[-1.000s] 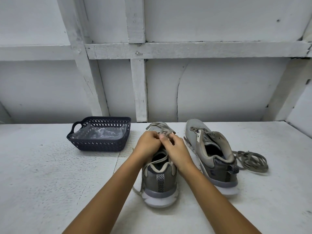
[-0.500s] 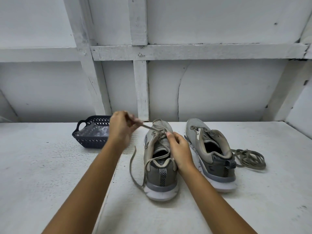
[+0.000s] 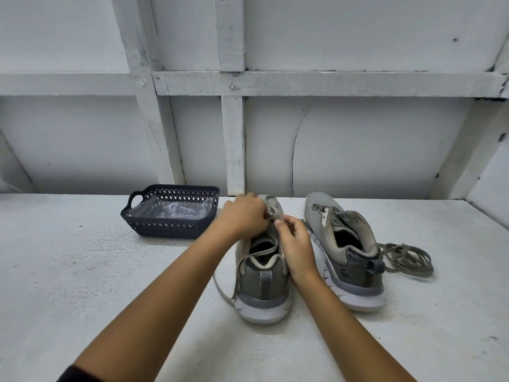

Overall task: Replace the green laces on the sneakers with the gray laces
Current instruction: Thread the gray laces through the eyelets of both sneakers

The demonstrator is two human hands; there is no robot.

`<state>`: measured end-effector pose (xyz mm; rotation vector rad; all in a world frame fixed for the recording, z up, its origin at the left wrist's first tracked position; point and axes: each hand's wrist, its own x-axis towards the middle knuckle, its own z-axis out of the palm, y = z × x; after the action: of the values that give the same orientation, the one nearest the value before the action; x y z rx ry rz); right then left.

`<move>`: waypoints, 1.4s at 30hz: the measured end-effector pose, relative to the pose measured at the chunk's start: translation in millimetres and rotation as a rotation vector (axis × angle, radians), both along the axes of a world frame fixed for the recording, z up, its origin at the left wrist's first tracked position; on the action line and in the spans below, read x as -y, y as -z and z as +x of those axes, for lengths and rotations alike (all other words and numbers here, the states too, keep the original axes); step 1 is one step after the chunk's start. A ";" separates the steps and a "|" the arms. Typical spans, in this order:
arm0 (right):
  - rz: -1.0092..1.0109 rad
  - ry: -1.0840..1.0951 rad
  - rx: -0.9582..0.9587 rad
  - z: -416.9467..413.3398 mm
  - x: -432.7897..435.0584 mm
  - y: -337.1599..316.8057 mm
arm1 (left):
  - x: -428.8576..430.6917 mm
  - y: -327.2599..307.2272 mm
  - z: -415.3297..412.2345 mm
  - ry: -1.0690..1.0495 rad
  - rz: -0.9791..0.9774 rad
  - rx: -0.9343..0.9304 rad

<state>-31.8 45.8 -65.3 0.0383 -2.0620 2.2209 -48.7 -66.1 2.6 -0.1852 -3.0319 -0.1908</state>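
Now, left hand point(image 3: 245, 213) back at the sneaker point(image 3: 264, 274) after its sideways pull, fingers curled pinching the lace point(image 3: 276, 211) over the tongue, right hand point(image 3: 296, 241) pinching it alongside, second sneaker point(image 3: 344, 244) just right, loose laces point(image 3: 407, 257) beyond on the tabletop point(image 3: 82, 271), basket point(image 3: 170, 227) left.
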 end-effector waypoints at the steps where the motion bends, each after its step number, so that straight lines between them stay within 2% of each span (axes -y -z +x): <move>1: -0.005 0.002 0.001 0.1 0.4 -0.4 | -3.8 2.4 -1.2 0.005 -0.016 -0.011; 3: -0.005 0.008 0.000 0.5 0.8 -1.4 | -5.1 5.0 -1.3 0.009 0.018 -0.054; 5: 0.015 0.013 -0.009 0.9 0.7 -1.9 | 0.2 3.3 0.5 0.020 0.165 -0.056; 9: 0.036 -0.001 -0.019 2.1 -0.9 -2.2 | 25.9 -13.7 15.2 0.035 0.653 -0.001; 13: 0.021 -0.002 -0.014 2.2 -0.8 -1.7 | 65.3 -34.4 31.4 0.086 1.301 0.099; 15: 0.014 0.002 -0.012 2.1 -0.2 -1.6 | 87.3 -40.6 37.8 0.149 1.497 0.178; 17: 0.020 0.004 -0.011 2.3 0.2 -1.9 | 104.6 -44.2 42.7 0.175 1.560 0.294; 19: 0.027 0.006 -0.008 2.7 0.4 -2.4 | 110.9 -45.3 46.8 0.127 1.439 0.362; 22: 0.040 0.007 -0.004 3.4 -0.3 -3.1 | 96.0 -41.4 41.3 -0.033 0.847 0.327; 24: 0.047 0.005 -0.004 4.0 -0.7 -3.5 | 72.2 -38.4 32.2 -0.010 0.442 0.254; 25: 0.050 0.004 -0.005 4.0 -0.7 -3.2 | 57.6 -37.5 28.4 0.028 0.314 0.214; 29: 0.072 0.012 -0.016 3.0 -0.1 -3.5 | 6.3 -24.6 8.6 0.074 0.076 0.155; 33: 0.122 -0.009 -0.045 3.6 0.1 -5.2 | -7.9 -3.6 -4.6 0.014 0.056 0.080; 36: 0.158 -0.019 -0.059 3.7 -0.9 -6.0 | -3.1 -2.6 -3.4 0.044 0.163 0.044; 40: 0.188 -0.003 -0.061 1.5 -2.2 -4.3 | 16.6 -18.2 11.4 0.127 0.410 0.142; 42: 0.214 -0.010 -0.060 0.7 -1.0 -3.2 | 26.9 -23.4 17.4 0.155 0.461 0.185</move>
<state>-31.1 46.9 -62.1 0.1320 -2.2610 1.9686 -31.3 -93.0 26.0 -0.3795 -3.0428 -0.9526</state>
